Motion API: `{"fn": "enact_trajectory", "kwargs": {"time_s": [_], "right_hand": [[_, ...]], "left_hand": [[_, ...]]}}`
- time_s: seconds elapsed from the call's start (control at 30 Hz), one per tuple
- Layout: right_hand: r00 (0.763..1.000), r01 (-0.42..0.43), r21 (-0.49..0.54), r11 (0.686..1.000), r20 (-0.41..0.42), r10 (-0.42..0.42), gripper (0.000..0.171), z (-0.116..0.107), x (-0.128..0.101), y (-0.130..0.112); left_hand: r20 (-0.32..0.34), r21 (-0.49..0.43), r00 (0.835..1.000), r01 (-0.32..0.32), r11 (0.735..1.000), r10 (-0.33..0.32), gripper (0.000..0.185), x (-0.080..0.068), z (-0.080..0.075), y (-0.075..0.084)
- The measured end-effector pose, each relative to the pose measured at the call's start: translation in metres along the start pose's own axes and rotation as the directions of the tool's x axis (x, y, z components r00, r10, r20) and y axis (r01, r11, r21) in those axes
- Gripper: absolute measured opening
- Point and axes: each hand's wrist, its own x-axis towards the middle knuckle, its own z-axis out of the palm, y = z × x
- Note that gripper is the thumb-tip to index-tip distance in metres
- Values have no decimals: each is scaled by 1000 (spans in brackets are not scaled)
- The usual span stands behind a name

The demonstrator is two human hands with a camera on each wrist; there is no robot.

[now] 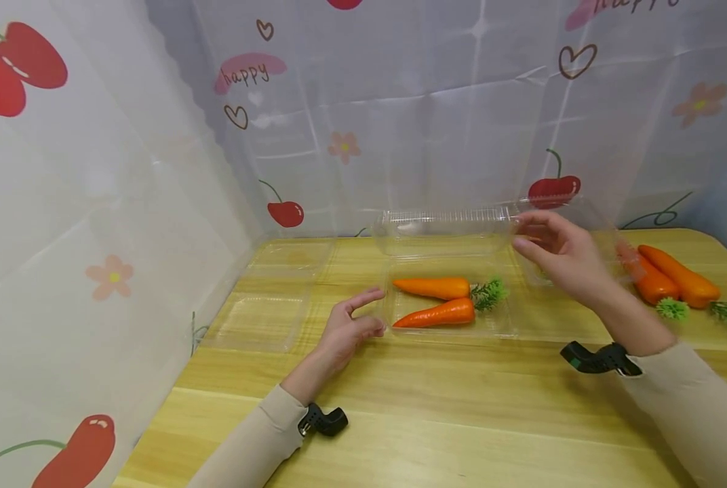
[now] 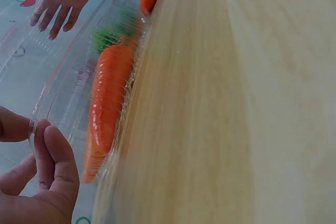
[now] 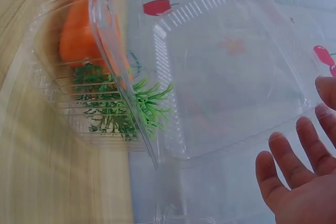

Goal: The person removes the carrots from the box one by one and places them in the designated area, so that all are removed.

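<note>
So the clear plastic clamshell box (image 1: 449,318) sits mid-surface with two toy carrots (image 1: 437,301) lying side by side in its base, leafy ends pointing right. Its hinged lid (image 1: 443,227) stands up along the far edge, which leaves the base open from above.

The left hand (image 1: 348,329) is at the box's near-left corner; in the left wrist view its fingers (image 2: 55,153) pinch the thin rim, probably to keep the light box from sliding.

The right hand (image 1: 559,254) hovers by the right end of the lid, fingers spread and straight, gripping nothing.

More carrots (image 1: 675,278) lie far right on the wooden surface (image 1: 461,420), and an empty clamshell (image 1: 272,298) lies open on the left. A cherry-print curtain (image 1: 95,203) closes in the back and left side.
</note>
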Motion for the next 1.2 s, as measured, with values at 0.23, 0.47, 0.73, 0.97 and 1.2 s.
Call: {"fn": "enact_trajectory", "kwargs": {"time_s": [0.23, 0.47, 0.73, 0.97, 1.2], "right_hand": [[998, -28, 30, 999, 49, 27, 38, 2, 7, 14], [985, -134, -40, 990, 106, 138, 54, 5, 8, 22], [963, -186, -89, 979, 184, 199, 66, 8, 9, 21], [947, -214, -102, 971, 221, 232, 68, 16, 7, 24], [943, -214, -144, 966, 228, 242, 70, 23, 4, 27]], "left_hand": [[-2, -1, 1000, -4, 1000, 4, 65, 0, -1, 0], [-12, -2, 1000, 10, 1000, -10, 64, 0, 0, 0], [-70, 45, 998, 3, 999, 0, 50, 1, -1, -2], [-118, 112, 993, 4, 994, 9, 42, 1, -3, -1], [-173, 137, 985, 24, 990, 0, 33, 3, -5, -1]]}}
